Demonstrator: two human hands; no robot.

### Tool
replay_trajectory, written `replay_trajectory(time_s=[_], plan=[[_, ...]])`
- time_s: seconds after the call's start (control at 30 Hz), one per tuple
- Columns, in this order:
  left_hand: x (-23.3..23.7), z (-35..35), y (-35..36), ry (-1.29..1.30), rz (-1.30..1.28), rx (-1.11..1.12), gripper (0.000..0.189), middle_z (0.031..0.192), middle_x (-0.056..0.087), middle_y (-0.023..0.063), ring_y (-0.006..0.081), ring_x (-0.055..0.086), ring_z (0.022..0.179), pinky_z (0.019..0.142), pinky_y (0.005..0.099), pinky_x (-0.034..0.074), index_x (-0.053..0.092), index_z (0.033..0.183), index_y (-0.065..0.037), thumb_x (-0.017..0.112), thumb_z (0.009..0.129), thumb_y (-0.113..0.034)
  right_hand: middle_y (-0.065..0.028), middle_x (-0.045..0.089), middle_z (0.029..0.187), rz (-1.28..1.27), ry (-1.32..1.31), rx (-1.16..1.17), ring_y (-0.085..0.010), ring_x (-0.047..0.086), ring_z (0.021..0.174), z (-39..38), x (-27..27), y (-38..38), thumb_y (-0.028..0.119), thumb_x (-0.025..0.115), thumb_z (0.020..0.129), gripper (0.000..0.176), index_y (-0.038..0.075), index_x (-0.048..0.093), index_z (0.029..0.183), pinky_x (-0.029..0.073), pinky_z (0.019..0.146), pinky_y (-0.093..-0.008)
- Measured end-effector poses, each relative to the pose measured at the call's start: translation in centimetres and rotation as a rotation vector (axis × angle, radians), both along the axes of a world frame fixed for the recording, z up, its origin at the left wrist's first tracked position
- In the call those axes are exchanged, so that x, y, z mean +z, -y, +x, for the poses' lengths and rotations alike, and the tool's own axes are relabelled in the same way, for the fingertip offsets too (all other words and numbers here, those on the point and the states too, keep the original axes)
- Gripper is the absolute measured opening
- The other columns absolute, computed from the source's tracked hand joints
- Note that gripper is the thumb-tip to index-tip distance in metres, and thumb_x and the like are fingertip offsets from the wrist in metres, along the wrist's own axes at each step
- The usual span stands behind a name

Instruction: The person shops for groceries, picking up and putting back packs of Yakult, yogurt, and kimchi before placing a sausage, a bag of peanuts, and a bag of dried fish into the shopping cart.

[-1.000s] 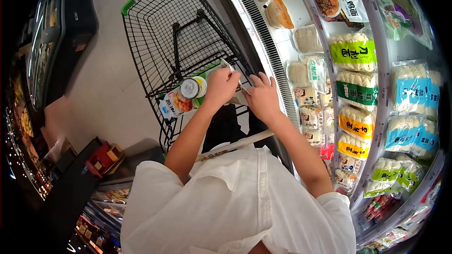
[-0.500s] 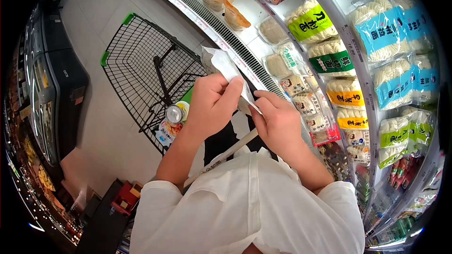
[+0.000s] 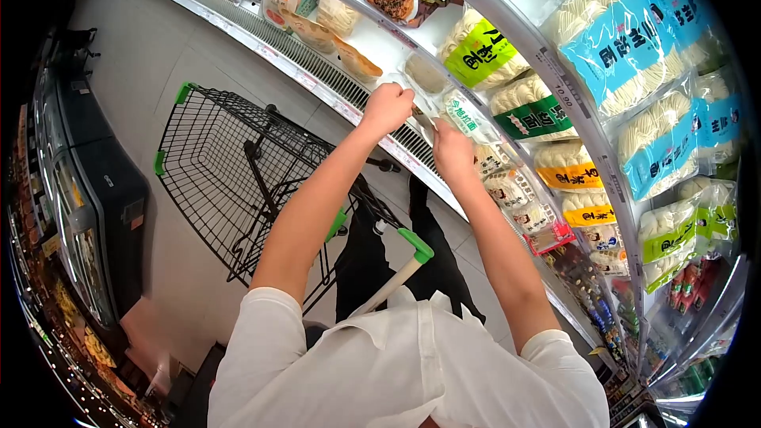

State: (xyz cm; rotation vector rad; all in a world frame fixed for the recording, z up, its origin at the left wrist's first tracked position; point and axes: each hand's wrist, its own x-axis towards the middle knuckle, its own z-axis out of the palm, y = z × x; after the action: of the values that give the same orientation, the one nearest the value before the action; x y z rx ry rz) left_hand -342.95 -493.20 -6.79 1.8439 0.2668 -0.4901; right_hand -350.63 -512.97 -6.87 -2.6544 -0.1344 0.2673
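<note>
Near the upper middle of the frame, a thin, pale packet spans the two hands, seen almost edge-on, in front of the refrigerated shelves. The left hand has its grip closed on the upper-left end; the right hand pinches the lower-right end. Left of centre stands a black wire shopping cart with green corner caps. Blue-labelled noodle packs fill the upper right, and a green-labelled noodle pack lies nearer the hands.
</note>
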Motion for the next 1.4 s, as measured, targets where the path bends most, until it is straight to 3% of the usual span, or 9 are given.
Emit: replay_trajectory(time_s=[0.3, 0.47, 0.57, 0.63, 0.7, 0.93, 1.13, 1.2, 1.4], plan=[[-9.0, 5.6, 2.2, -0.083, 0.219, -0.115, 0.047, 0.102, 0.081, 0.0267, 0.0472, 0.077, 0.101, 0.096, 0.0521, 0.060, 0.081, 0.099, 0.004, 0.057, 0.099, -0.035, -0.0298, 0.076, 0.089, -0.012, -0.079, -0.030, -0.0517, 0.075, 0.088, 5.0, -9.2, 1.3, 0.022, 0.057, 0.110, 0.025, 0.004, 0.074, 0.114, 0.059, 0.082, -0.0624], [-17.0, 9.1, 4.4, -0.069, 0.227, 0.057, 0.043, 0.087, 0.082, 0.0171, 0.0297, 0.079, 0.082, 0.079, 0.0430, 0.060, 0.081, 0.089, 0.001, 0.063, 0.098, -0.037, -0.0292, 0.076, 0.109, -0.060, -0.188, -0.104, -0.0475, 0.073, 0.108, 10.5, -13.9, 2.5, 0.031, 0.051, 0.113, 0.031, 0.007, 0.072, 0.112, 0.056, 0.097, -0.0590], [-18.4, 10.1, 5.8, -0.047, -0.057, 0.111, 0.042, 0.123, 0.079, 0.0259, 0.0458, 0.074, 0.118, 0.104, 0.0505, 0.057, 0.078, 0.117, -0.001, 0.058, 0.104, -0.034, -0.0280, 0.076, 0.117, -0.152, 0.138, -0.113, -0.0475, 0.072, 0.112, 13.0, -22.4, 5.1, 0.029, 0.054, 0.113, 0.033, 0.004, 0.074, 0.121, 0.057, 0.099, -0.0545], [-15.2, 9.3, 6.8, -0.044, -0.050, 0.135, 0.040, 0.126, 0.079, 0.0254, 0.0456, 0.073, 0.119, 0.105, 0.0506, 0.056, 0.077, 0.123, -0.003, 0.058, 0.104, -0.033, -0.0279, 0.076, 0.119, -0.232, 0.468, -0.088, -0.0473, 0.071, 0.114, 13.9, -24.2, 6.2, 0.030, 0.053, 0.113, 0.036, 0.002, 0.074, 0.120, 0.056, 0.100, -0.0534], [-13.3, 8.0, 7.5, -0.045, -0.013, 0.082, 0.044, 0.132, 0.076, 0.0262, 0.0438, 0.072, 0.123, 0.108, 0.0492, 0.055, 0.070, 0.138, -0.003, 0.060, 0.105, -0.030, -0.0272, 0.061, 0.153, -0.149, -0.200, -0.071, -0.0434, 0.057, 0.144, 15.5, -19.7, 5.8, 0.037, 0.048, 0.115, 0.050, 0.004, 0.056, 0.152, 0.049, 0.116, -0.0532], [-0.5, -0.9, 6.4, 0.023, -0.384, 0.039, 0.036, 0.119, 0.078, 0.0138, 0.0196, 0.073, 0.113, 0.101, 0.0346, 0.055, 0.068, 0.138, 0.003, 0.064, 0.112, -0.021, -0.0289, 0.070, 0.129, -0.044, -0.284, -0.031, -0.0467, 0.068, 0.118, 15.9, -23.2, 6.8, 0.035, 0.052, 0.115, 0.041, 0.002, 0.066, 0.135, 0.054, 0.099, -0.0550], [7.7, -17.2, 1.6, 0.112, -0.292, 0.239, 0.017, 0.105, 0.078, 0.0066, 0.0128, 0.071, 0.098, 0.091, 0.0317, 0.057, 0.072, 0.119, 0.002, 0.067, 0.111, -0.012, -0.0282, 0.076, 0.118, -0.148, 0.237, 0.002, -0.0431, 0.078, 0.098, 10.7, -18.0, 5.1, 0.027, 0.061, 0.111, 0.036, 0.000, 0.070, 0.134, 0.061, 0.085, -0.0515], [9.1, -24.3, -0.1, 0.098, -0.155, 0.262, 0.013, 0.099, 0.077, 0.0069, 0.0142, 0.071, 0.090, 0.088, 0.0316, 0.056, 0.070, 0.108, 0.002, 0.072, 0.107, -0.011, -0.0260, 0.074, 0.129, 0.349, -0.007, -0.057, -0.0366, 0.080, 0.099, 7.2, -11.6, 3.6, 0.021, 0.068, 0.108, 0.045, 0.001, 0.062, 0.147, 0.063, 0.089, -0.0459], [11.8, -40.5, -1.0, 0.124, 0.352, 0.134, 0.038, 0.100, 0.072, 0.0131, 0.0351, 0.070, 0.096, 0.085, 0.0448, 0.056, 0.069, 0.101, -0.005, 0.091, 0.089, -0.033, -0.0135, 0.077, 0.131, 0.572, -0.391, 0.045, -0.0176, 0.075, 0.103, -6.8, -3.2, 6.0, 0.022, 0.068, 0.112, 0.040, -0.001, 0.068, 0.146, 0.060, 0.093, -0.0335]])
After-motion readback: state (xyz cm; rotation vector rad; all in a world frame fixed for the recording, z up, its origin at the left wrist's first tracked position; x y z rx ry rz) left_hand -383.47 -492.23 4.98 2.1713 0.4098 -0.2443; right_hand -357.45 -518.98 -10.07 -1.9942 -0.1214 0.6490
